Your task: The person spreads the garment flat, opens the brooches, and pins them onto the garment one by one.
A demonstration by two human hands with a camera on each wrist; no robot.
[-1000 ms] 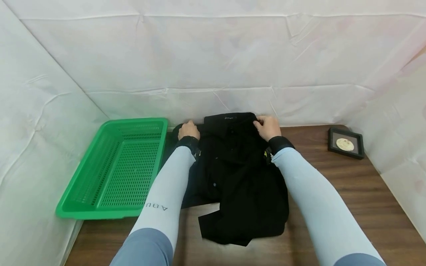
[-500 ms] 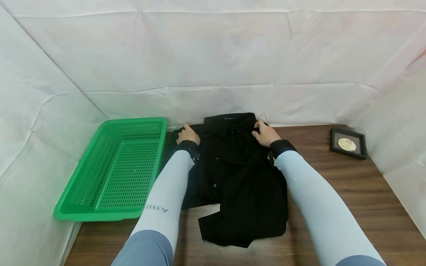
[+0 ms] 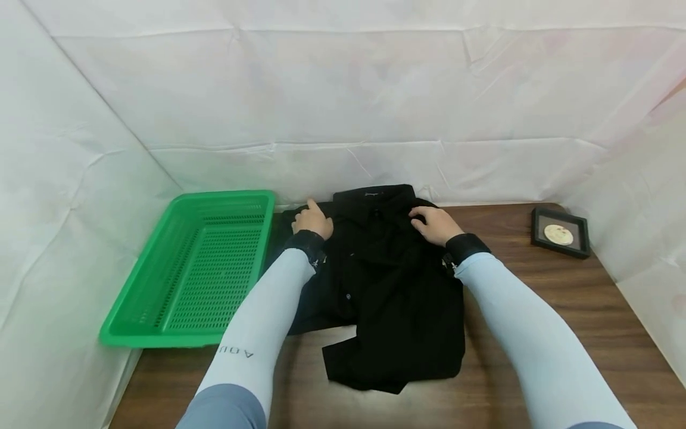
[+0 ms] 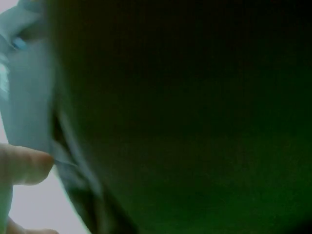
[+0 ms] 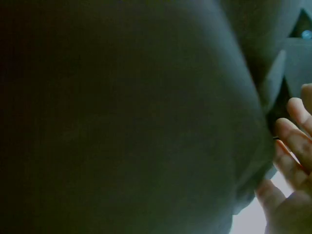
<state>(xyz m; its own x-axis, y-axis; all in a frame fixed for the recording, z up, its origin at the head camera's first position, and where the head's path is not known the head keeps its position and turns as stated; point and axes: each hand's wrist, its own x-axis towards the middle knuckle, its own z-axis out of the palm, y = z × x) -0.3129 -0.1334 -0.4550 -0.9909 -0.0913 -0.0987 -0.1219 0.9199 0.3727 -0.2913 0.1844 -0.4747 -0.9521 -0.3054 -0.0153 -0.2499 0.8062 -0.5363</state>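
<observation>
A black buttoned shirt [image 3: 407,298] lies spread on the table, its collar toward the back wall and one sleeve folded down toward the front. My left hand [image 3: 313,221] is over the shirt's left shoulder, index finger pointing away from me. At the right shoulder is my right hand [image 3: 436,225], its fingers loosely bent with a gap to the thumb. Dark cloth fills most of the left wrist view, where a fingertip [image 4: 29,165] shows at the edge. In the right wrist view the fingers [image 5: 295,139] are spread beside the cloth, without a visible grip.
A green perforated basket [image 3: 161,341] stands left of the shirt, close to its edge. At the back right of the wooden table [image 3: 541,286] lies a small black frame [image 3: 579,241] with a round cream disc. White sheeting [image 3: 343,89] walls the back and sides.
My right fingers have loosened from the shirt's right shoulder, and that hand has shifted slightly toward me. The left hand's index finger has straightened. The shirt lies nearly the same.
</observation>
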